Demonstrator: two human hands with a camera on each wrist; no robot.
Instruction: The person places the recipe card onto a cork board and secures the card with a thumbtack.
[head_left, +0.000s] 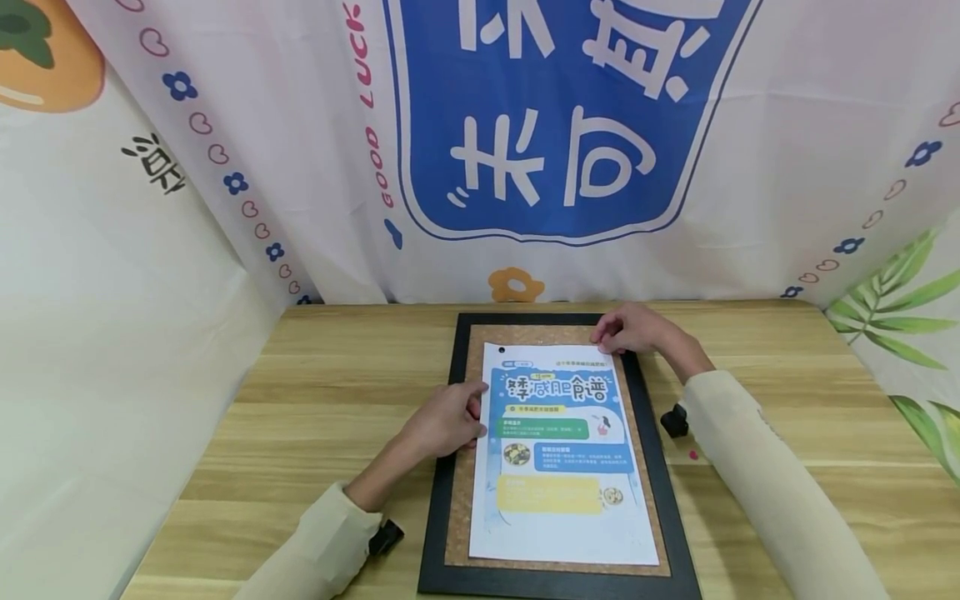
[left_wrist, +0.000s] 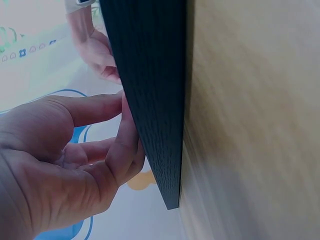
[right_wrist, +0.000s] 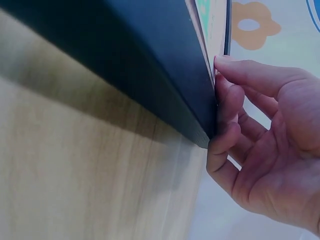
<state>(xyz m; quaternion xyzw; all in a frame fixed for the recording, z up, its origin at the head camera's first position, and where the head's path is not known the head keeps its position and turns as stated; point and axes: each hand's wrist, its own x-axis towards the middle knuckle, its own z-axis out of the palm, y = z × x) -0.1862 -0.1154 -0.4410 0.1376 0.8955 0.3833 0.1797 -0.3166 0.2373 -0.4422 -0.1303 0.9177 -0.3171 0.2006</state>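
A printed sheet of paper (head_left: pixel 564 533), with blue, green and yellow blocks, lies on a black-framed cork board (head_left: pixel 459 525). My left hand (head_left: pixel 448 417) rests at the sheet's left edge, fingertips touching it with a gap between thumb and forefinger. In the left wrist view that hand (left_wrist: pixel 75 160) lies beside the black frame (left_wrist: pixel 150 100). At the sheet's top right corner, my right hand (head_left: pixel 633 327) has its thumb and forefinger pinched together. Whether a small pin sits between them is hidden. The right wrist view shows this hand (right_wrist: pixel 280 125) against the frame's edge. A dark round pin (head_left: pixel 502 350) marks the sheet's top left corner.
Under the board is a wood-grain table (head_left: pixel 300 400). A small red item (head_left: pixel 693 455) lies on it, right of the frame. Behind the table's far edge hangs a printed cloth (head_left: pixel 330 208) with a large blue panel.
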